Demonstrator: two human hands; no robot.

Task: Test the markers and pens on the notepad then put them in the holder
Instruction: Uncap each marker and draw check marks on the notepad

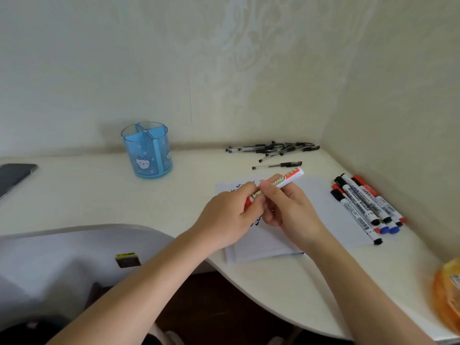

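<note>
Both hands are on one red whiteboard marker [278,181], held up just above the notepad [321,210]. The left hand [224,215] is curled tight around the red cap end, fingers wrapped over it, and the right hand [288,210] pinches the barrel between thumb and fingers, the white tail of the marker sticking out up and to the right. The marker sits at a slant, cap end lower left. Under the hands, the notepad lies flat on the white surface [99,195], with small blue and red test marks showing near its top left corner and beside the left hand.

Just right of the notepad, a row of whiteboard markers [366,205] lies side by side, with black, red and blue caps, some overlapping the paper's edge. Beyond the notepad, one black pen [277,165] lies alone, and behind it a loose pile of black pens [273,146] rests near the wall. Well off to the left stands the blue holder [148,150], upright, split into compartments, with nothing visible inside. A dark phone [15,176] lies at the far left edge.
</note>
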